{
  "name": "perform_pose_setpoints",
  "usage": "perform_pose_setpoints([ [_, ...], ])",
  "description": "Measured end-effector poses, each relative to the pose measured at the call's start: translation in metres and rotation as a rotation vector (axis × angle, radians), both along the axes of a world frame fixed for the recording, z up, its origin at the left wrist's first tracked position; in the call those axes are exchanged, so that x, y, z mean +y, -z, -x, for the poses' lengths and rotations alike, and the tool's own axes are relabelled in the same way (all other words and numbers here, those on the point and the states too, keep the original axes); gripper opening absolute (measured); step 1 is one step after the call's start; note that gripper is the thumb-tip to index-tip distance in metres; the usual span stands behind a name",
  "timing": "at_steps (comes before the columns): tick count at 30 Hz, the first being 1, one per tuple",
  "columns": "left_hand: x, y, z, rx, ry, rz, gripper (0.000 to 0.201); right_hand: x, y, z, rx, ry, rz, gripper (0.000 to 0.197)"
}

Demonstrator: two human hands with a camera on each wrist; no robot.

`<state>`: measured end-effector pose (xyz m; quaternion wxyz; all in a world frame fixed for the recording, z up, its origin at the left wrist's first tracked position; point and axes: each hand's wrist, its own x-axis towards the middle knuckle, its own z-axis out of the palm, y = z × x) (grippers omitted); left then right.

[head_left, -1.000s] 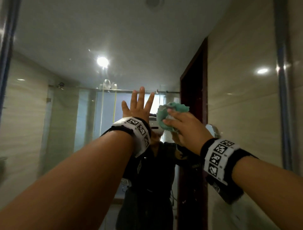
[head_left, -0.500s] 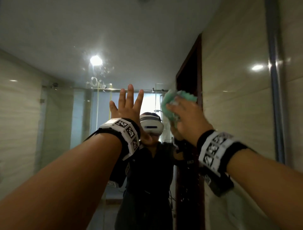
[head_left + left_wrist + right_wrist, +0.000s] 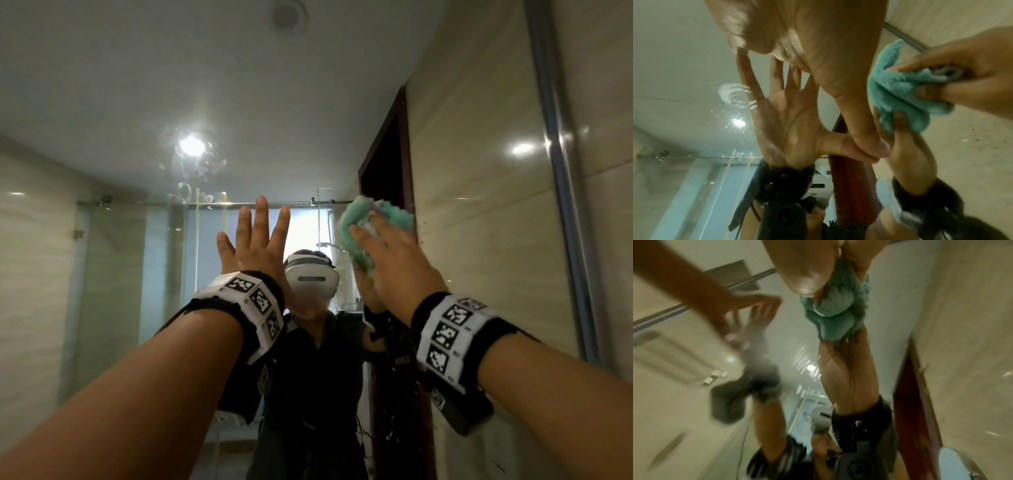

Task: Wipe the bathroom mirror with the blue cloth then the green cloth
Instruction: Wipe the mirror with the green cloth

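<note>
The right hand [image 3: 394, 260] presses the bunched green cloth [image 3: 356, 226] against the mirror [image 3: 120, 102]; the left hand [image 3: 255, 240] lies flat, fingers spread, on the glass.

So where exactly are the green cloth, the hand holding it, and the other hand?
green cloth [image 3: 352, 224]: head view, on the bunched upper left fold.
right hand [image 3: 399, 263]: head view, on the back of the hand gripping the cloth.
left hand [image 3: 255, 245]: head view, on the back of the hand, fingers straight.
</note>
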<state>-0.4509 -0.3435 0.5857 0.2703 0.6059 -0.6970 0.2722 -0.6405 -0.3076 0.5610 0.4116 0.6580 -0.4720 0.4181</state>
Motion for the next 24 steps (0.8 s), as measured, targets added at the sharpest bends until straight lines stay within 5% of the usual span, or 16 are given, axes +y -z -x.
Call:
perform_pose_setpoints([
  [4,0.004,0.001,0.001,-0.004,-0.009,-0.002,0.159,-0.004,0.027,-0.003,0.245,-0.186,-0.211,0.049],
  [6,0.005,0.001,0.001,-0.002,-0.006,-0.003,0.159,-0.008,0.009,0.007,0.349,-0.127,-0.129,0.048],
  [10,0.003,0.0,0.0,0.008,0.009,-0.009,0.16,0.001,-0.049,0.033,-0.064,-0.214,0.171,0.037],
  [13,0.001,0.001,-0.002,-0.01,0.015,-0.004,0.16,0.0,-0.068,0.054,-0.226,-0.04,0.088,0.043],
  [18,0.0,0.001,-0.002,-0.02,0.012,0.007,0.16,0.003,-0.025,0.023,-0.18,-0.111,0.038,0.042],
  [24,0.003,0.0,0.0,0.009,0.033,-0.006,0.162,0.003,0.055,0.007,0.286,-0.046,-0.243,0.066],
])
